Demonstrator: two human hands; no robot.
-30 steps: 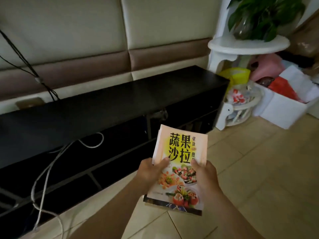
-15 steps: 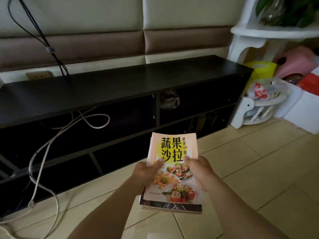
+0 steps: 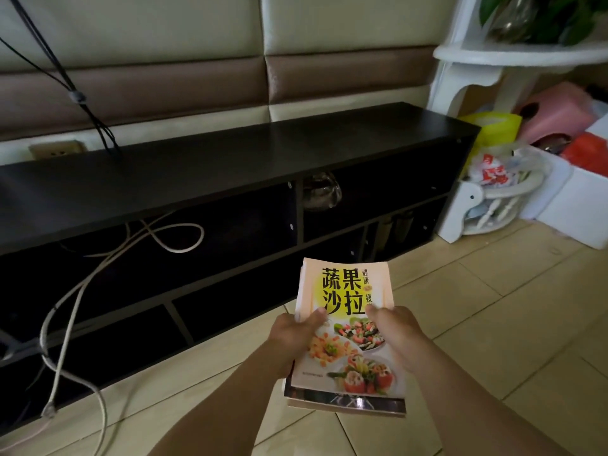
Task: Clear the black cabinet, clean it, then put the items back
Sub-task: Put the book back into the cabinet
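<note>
A long, low black cabinet [image 3: 230,159] stands against the padded wall, its top bare and its open shelves dark. I hold a small stack of books [image 3: 345,334] in front of it above the floor tiles; the top one is a cookbook with a peach cover and food photos. My left hand [image 3: 292,337] grips the stack's left edge with the thumb on the cover. My right hand [image 3: 398,337] grips the right edge the same way. A clear glass pot [image 3: 320,194] sits in the upper right shelf compartment.
A grey cable [image 3: 65,307] loops out of the left shelf onto the floor. Black cables [image 3: 79,97] hang down the wall near a socket [image 3: 56,151]. At right stand a white plant stand [image 3: 513,57], a yellow bag [image 3: 493,130] and a white box [image 3: 572,205].
The view has shifted so the cabinet sits more centred and closer. The books stay gripped in both hands, held a little lower and nearer the lower shelf.
</note>
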